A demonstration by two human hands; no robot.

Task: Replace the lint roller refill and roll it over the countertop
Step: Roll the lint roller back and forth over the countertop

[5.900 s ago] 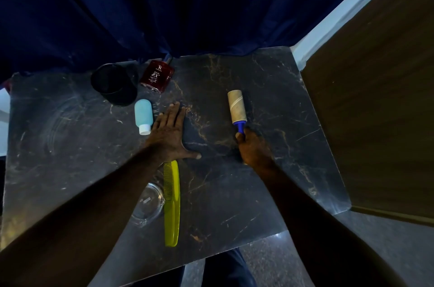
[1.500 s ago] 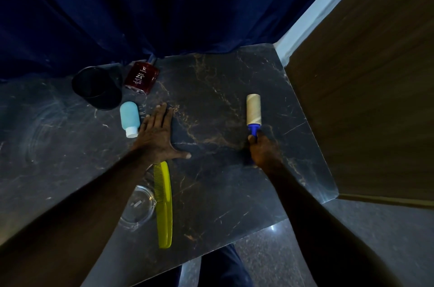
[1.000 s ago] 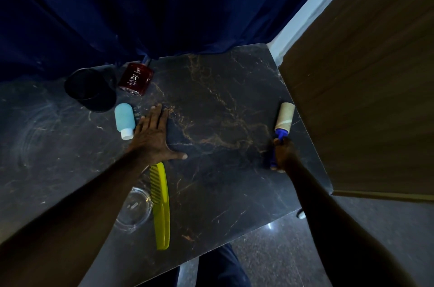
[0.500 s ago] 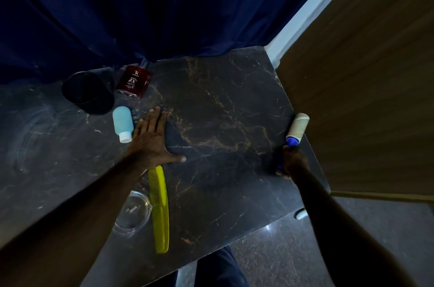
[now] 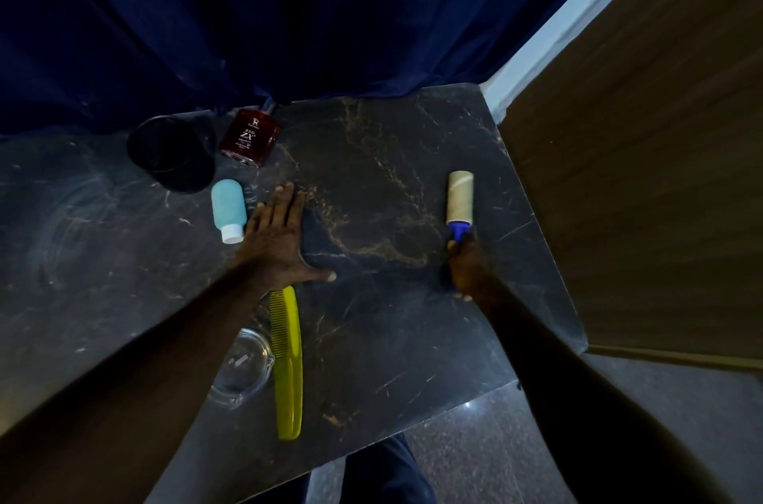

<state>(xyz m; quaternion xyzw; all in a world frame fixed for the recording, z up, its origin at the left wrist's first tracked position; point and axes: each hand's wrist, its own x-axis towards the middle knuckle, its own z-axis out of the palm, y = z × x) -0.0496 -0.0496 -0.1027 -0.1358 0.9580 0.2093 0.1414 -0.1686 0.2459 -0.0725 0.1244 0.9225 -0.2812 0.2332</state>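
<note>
Lighting was pretty dim, so a lot of it was murky. The right hand (image 5: 468, 268) was curled round the handle of the roller (image 5: 459, 198). That handle was almost all buried in the fist, with only a blue neck poking out past the fingers. The tan roll lay on the countertop (image 5: 392, 338) toward its right side, pointing away from the person. Couldn't tell what state its surface was in.

The left hand (image 5: 278, 243) lay flat on the stone, fingers straight, thumb stuck out sideways, holding nothing. Its forearm covered part of a glass dish (image 5: 243, 373), and the top end of a yellow comb (image 5: 287, 363) ran right up to the wrist.

A blue bottle (image 5: 227, 210) lay just beside the left fingers, white cap toward the person. Further back a black cup (image 5: 171, 155) nearly melted into the dark top. A red bottle (image 5: 249, 138) lay next to it with its top tucked under the blue curtain (image 5: 289, 8). You could read "RED ZX" on it, but the smaller print was too tiny. A wood panel (image 5: 640, 173) ran along the countertop's right edge, near the roll.
</note>
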